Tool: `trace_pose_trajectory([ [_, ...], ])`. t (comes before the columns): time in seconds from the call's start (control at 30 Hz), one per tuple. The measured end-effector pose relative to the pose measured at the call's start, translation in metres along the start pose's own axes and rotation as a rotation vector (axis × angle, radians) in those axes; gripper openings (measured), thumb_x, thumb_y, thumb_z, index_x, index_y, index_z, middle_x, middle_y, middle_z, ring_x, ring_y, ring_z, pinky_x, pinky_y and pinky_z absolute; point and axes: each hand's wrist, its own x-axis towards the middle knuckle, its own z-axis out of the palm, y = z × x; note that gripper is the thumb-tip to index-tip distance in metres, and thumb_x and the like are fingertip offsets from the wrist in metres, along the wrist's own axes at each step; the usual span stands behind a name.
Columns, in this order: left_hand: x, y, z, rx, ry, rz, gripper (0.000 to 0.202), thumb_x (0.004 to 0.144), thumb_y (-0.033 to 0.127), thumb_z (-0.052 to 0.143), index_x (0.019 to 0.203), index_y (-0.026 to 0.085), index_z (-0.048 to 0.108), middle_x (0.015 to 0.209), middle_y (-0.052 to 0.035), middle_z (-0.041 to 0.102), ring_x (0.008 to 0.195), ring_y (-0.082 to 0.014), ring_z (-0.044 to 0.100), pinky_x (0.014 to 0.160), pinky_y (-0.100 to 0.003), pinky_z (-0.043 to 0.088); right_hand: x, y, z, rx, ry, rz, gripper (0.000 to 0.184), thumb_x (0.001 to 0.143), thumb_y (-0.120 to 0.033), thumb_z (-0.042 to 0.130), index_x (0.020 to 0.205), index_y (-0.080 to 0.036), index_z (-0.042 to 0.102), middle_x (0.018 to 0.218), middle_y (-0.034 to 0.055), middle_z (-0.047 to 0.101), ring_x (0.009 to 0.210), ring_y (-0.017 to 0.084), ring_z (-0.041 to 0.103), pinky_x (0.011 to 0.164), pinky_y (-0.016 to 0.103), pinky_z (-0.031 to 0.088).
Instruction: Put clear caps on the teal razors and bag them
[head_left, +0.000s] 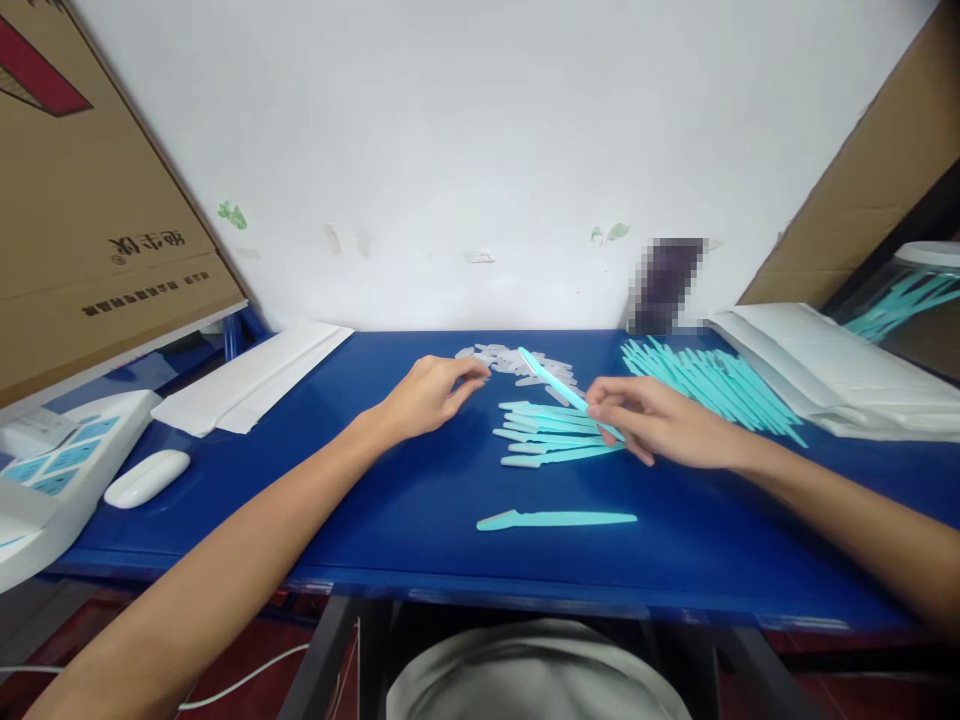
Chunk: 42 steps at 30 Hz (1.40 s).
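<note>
My right hand [649, 420] grips a turquoise eyebrow razor [555, 380] by its handle, the blade end tilted up and to the left. To its left, my left hand [431, 393] has thumb and fingers drawn together beside a pile of small translucent blade caps [517, 362]; whether a cap sits between the fingertips is not clear. Below the held razor, several more razors [544, 440] lie in a loose row, heads to the left. A single razor [559, 520] rests apart, closer to the front edge.
A heap of turquoise razors [705, 385] lies at the right on the blue table [375, 510]. White packets [847, 370] are at the far right, near a clear jar [911, 290]. On the left are folded white paper [255, 375], a white mouse [148, 478] and a white device [82, 470].
</note>
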Motion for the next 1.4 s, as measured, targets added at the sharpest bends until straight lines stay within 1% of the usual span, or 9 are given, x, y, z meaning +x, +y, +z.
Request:
trace_pose_trajectory([
  [0.13, -0.001, 0.002, 0.002, -0.027, 0.11, 0.092, 0.017, 0.095, 0.03, 0.064, 0.103, 0.017, 0.071, 0.093, -0.0046, 0.077, 0.081, -0.0154, 0.072, 0.074, -0.024, 0.054, 0.003, 0.001, 0.002, 0.1, -0.062, 0.037, 0.038, 0.092, -0.055, 0.058, 0.081, -0.019, 0.058, 0.062, -0.0016, 0.06, 0.039, 0.008, 0.045, 0.039, 0.024, 0.033],
  [0.27, -0.001, 0.005, 0.003, -0.052, 0.193, 0.141, 0.02, 0.09, 0.034, 0.072, 0.098, 0.015, 0.072, 0.086, -0.0043, 0.076, 0.073, -0.0131, 0.069, 0.068, -0.023, 0.053, 0.004, 0.0, 0.002, 0.105, -0.055, 0.009, 0.039, 0.092, -0.055, 0.06, 0.081, -0.017, 0.062, 0.059, -0.0022, 0.057, 0.039, 0.007, 0.044, 0.04, 0.024, 0.032],
  [0.37, 0.0, 0.007, 0.003, -0.043, 0.205, 0.157, 0.018, 0.09, 0.033, 0.072, 0.097, 0.016, 0.073, 0.084, -0.004, 0.075, 0.072, -0.0128, 0.068, 0.068, -0.023, 0.053, 0.004, 0.0, 0.002, 0.084, -0.037, -0.011, 0.04, 0.094, -0.055, 0.057, 0.084, -0.017, 0.064, 0.059, -0.0024, 0.056, 0.041, 0.007, 0.043, 0.042, 0.024, 0.033],
  [0.53, 0.0, 0.006, 0.004, -0.011, 0.204, 0.197, 0.012, 0.091, 0.026, 0.071, 0.099, 0.017, 0.073, 0.089, -0.0039, 0.076, 0.082, -0.0158, 0.069, 0.075, -0.027, 0.054, 0.004, 0.003, 0.001, 0.055, 0.021, -0.002, 0.041, 0.094, -0.057, 0.057, 0.088, -0.017, 0.066, 0.058, -0.0035, 0.052, 0.043, 0.008, 0.043, 0.044, 0.025, 0.033],
  [0.7, 0.0, 0.002, 0.005, 0.003, 0.208, 0.209, 0.012, 0.092, 0.024, 0.07, 0.1, 0.016, 0.074, 0.095, -0.0063, 0.077, 0.087, -0.0177, 0.071, 0.077, -0.029, 0.055, 0.003, 0.002, 0.0, 0.044, 0.006, 0.004, 0.041, 0.093, -0.056, 0.057, 0.088, -0.017, 0.066, 0.058, -0.003, 0.052, 0.044, 0.008, 0.042, 0.045, 0.025, 0.032],
  [0.97, -0.001, 0.015, 0.008, -0.079, 0.168, 0.256, 0.015, 0.094, 0.028, 0.067, 0.102, 0.018, 0.074, 0.095, -0.0056, 0.078, 0.087, -0.0172, 0.072, 0.079, -0.029, 0.057, 0.001, -0.003, 0.003, 0.004, 0.003, -0.061, 0.04, 0.09, -0.056, 0.061, 0.086, -0.017, 0.067, 0.06, -0.0021, 0.05, 0.053, 0.01, 0.038, 0.05, 0.025, 0.03],
  [1.17, -0.002, 0.027, 0.013, -0.09, 0.142, 0.32, 0.023, 0.096, 0.031, 0.064, 0.113, 0.017, 0.071, 0.098, -0.007, 0.077, 0.086, -0.0173, 0.07, 0.078, -0.029, 0.056, 0.002, 0.001, 0.003, -0.036, 0.052, -0.066, 0.039, 0.088, -0.057, 0.062, 0.083, -0.018, 0.067, 0.06, -0.0027, 0.048, 0.054, 0.01, 0.036, 0.052, 0.026, 0.028],
  [1.3, 0.001, 0.021, 0.008, -0.061, 0.066, 0.247, 0.035, 0.1, 0.039, 0.057, 0.125, 0.017, 0.065, 0.115, -0.0094, 0.073, 0.104, -0.0218, 0.068, 0.091, -0.036, 0.054, 0.001, 0.005, 0.001, -0.092, 0.037, -0.108, 0.034, 0.09, -0.051, 0.061, 0.082, -0.019, 0.066, 0.061, -0.0026, 0.049, 0.056, 0.011, 0.038, 0.053, 0.026, 0.03],
  [1.4, 0.002, 0.008, 0.01, -0.005, -0.038, 0.121, 0.036, 0.106, 0.03, 0.038, 0.131, 0.018, 0.062, 0.128, -0.0093, 0.069, 0.118, -0.0234, 0.062, 0.102, -0.041, 0.048, 0.0, 0.006, 0.001, -0.193, 0.015, -0.164, 0.028, 0.09, -0.044, 0.062, 0.077, -0.019, 0.065, 0.063, -0.0015, 0.054, 0.057, 0.012, 0.043, 0.055, 0.027, 0.033],
])
